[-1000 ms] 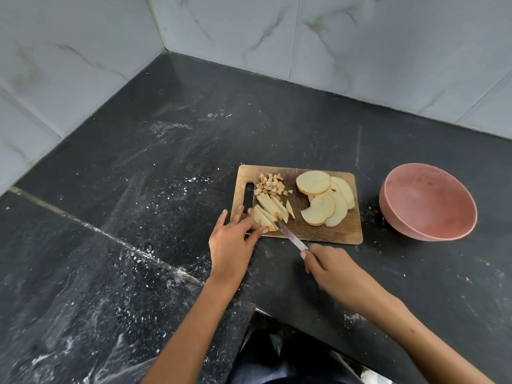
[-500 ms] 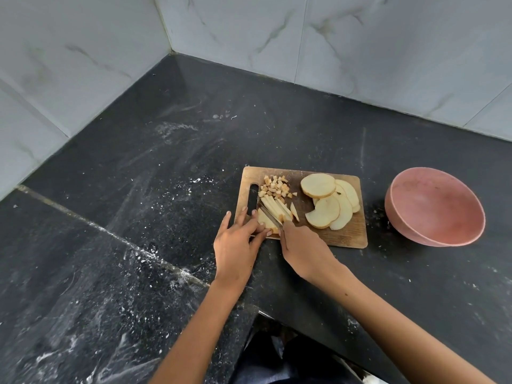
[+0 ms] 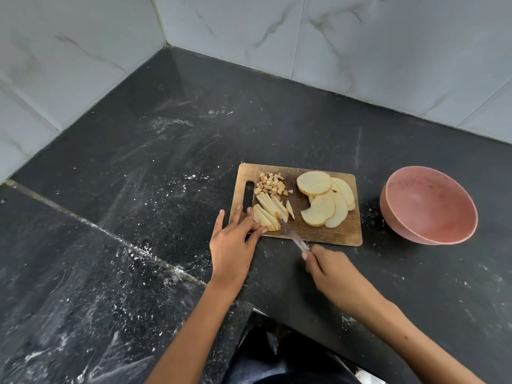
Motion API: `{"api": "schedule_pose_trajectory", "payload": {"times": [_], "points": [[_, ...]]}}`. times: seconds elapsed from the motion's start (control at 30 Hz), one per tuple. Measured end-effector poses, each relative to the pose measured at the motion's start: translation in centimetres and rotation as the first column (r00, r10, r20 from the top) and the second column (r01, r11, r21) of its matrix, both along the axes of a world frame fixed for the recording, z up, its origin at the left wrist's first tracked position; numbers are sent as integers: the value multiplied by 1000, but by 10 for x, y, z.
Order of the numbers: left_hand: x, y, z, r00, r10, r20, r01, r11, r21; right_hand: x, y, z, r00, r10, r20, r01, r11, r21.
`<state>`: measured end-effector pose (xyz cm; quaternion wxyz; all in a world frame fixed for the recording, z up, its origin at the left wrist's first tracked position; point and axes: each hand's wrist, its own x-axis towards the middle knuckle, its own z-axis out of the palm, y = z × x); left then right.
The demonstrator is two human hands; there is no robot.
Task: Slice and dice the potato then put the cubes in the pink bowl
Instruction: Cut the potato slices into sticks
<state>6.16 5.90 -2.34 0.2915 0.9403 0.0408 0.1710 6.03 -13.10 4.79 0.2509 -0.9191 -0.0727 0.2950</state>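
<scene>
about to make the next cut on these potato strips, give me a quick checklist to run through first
1. Left hand steadies the strips: ok.
2. Left fingertips away from the blade: cannot tell, they sit close.
3. Right hand grips the knife: ok.
4. Cutting board flat on the counter: ok.
5. Bowl within reach and empty: ok.
6. Cubes clear of the cutting line: ok.

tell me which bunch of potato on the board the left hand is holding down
The strips at the board's near left corner: the left hand's fingertips rest on them. The small cubes lie beyond them, and the round slices sit untouched on the right side.
</scene>
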Motion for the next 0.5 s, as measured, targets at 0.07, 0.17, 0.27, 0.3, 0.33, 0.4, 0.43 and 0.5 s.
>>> {"api": "schedule_pose_trajectory", "payload": {"times": [0.07, 0.17, 0.27, 0.3, 0.33, 0.4, 0.43, 0.5], "points": [[-1, -2, -1, 1000, 5, 1, -5, 1000, 12, 6, 3, 6, 998, -24, 54, 21, 998, 52], [-2, -2, -3, 1000, 9, 7, -9, 1000, 18, 15, 14, 12, 992, 55, 112, -57, 998, 12], [-2, -2, -4, 1000, 16, 13, -16, 1000, 20, 22, 29, 17, 974, 138, 182, -121, 987, -102], [-2, -2, -4, 1000, 19, 14, -19, 999, 25, 23, 34, 18, 964, 158, 213, -129, 981, -144], [-2, -2, -4, 1000, 23, 13, -23, 999, 32, 24, 38, 18, 955, 174, 240, -132, 974, -183], [-2, -2, -4, 1000, 29, 10, -30, 999, 44, 24, 46, 17, 942, 198, 272, -138, 964, -225], [-2, -3, -4, 999, 30, 12, -30, 999, 45, 24, 48, 16, 937, 209, 279, -145, 961, -235], [-1, -3, -4, 1000, 28, 14, -29, 998, 49, 24, 52, 12, 933, 231, 275, -159, 952, -261]]}}
